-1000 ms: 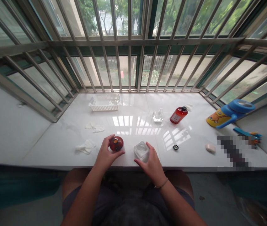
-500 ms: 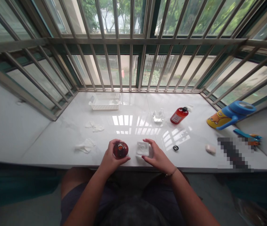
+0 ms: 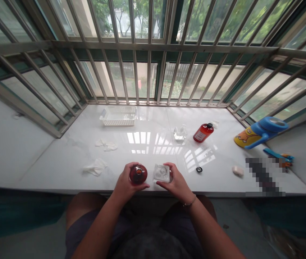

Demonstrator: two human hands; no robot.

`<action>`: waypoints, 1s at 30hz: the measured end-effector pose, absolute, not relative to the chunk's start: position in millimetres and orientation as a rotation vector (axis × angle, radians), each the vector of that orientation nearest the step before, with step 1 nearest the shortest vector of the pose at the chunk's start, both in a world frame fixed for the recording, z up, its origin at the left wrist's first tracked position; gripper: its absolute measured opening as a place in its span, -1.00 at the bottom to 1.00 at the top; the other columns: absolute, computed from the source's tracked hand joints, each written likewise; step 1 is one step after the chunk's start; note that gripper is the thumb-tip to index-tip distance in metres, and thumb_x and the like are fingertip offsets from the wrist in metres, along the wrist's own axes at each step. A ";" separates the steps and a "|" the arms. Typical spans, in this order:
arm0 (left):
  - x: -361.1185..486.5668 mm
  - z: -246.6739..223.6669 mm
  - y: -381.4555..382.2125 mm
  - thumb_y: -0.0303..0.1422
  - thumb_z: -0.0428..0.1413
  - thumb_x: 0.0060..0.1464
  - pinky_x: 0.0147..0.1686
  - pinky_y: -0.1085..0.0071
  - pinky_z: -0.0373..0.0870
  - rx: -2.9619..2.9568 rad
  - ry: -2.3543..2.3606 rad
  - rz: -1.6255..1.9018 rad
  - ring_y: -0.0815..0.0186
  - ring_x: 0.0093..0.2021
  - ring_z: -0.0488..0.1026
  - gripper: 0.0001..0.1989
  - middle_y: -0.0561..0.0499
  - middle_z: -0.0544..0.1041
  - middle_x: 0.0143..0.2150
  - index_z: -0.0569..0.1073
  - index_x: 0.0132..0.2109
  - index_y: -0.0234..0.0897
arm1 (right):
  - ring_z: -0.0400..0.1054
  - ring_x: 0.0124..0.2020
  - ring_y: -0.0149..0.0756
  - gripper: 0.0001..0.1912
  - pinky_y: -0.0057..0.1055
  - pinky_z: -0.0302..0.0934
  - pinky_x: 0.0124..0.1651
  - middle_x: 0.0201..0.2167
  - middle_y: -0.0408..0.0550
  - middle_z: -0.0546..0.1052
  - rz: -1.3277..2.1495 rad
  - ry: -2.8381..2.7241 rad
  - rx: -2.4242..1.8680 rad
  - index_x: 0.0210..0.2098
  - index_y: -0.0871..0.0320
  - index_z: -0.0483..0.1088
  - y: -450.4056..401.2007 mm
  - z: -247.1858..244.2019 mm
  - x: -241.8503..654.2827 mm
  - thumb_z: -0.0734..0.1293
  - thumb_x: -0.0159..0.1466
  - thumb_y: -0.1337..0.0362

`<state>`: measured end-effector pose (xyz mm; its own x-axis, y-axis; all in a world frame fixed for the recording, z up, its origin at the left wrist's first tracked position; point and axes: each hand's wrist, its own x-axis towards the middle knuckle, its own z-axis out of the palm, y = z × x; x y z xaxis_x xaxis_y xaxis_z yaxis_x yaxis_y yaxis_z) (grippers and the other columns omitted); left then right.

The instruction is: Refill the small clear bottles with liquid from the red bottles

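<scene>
My left hand (image 3: 126, 183) is wrapped around a round, dark red, see-through bottle (image 3: 143, 177) near the counter's front edge. The bottle's neck faces up at me, with an orange-red spot at its middle. Just to the right, my right hand (image 3: 179, 184) grips a square clear glass bottle (image 3: 159, 174) between thumb and fingers. A round opening or ring shows on its top. The two bottles are close together but apart. A small black ring (image 3: 199, 169) lies to the right of my right hand.
On the white counter are a white perforated basket (image 3: 119, 120), crumpled tissues (image 3: 95, 168), a clear glass piece (image 3: 180, 133), a red bottle with a black cap (image 3: 203, 133), a blue-and-yellow flask (image 3: 260, 131) and a pale pinkish block (image 3: 238, 171). Window bars (image 3: 150, 72) rise behind.
My right hand has closed in on the square glass bottle, which has shifted slightly left and tilted. My left hand still holds the red bottle. The whole view has shifted a little.
</scene>
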<state>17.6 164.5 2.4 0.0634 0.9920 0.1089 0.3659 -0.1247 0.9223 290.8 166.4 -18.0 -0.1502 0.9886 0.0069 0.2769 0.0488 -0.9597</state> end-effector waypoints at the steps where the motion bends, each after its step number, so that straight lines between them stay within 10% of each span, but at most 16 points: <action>1: 15.7 5.3 163.8 -0.15 0.62 -0.23 0.24 0.00 0.55 1.639 1.390 1.068 -0.02 0.18 0.61 -0.13 -0.10 0.59 0.21 0.43 0.20 -0.09 | 0.56 0.04 -0.07 -0.23 -0.10 0.52 0.09 0.13 0.03 0.52 1.195 -1.512 -1.294 0.21 0.01 0.28 164.8 -14.5 291.0 0.65 0.14 0.05; 30: 14.9 36.6 167.7 -0.15 0.57 -0.09 0.26 -0.02 0.54 2.115 1.332 0.834 -0.07 0.19 0.59 -0.15 -0.13 0.61 0.19 0.42 0.30 -0.07 | 0.46 0.21 0.04 -0.29 0.01 0.43 0.27 0.19 0.04 0.51 0.821 -1.843 -1.339 0.28 -0.04 0.33 157.2 32.2 286.7 0.61 0.22 0.10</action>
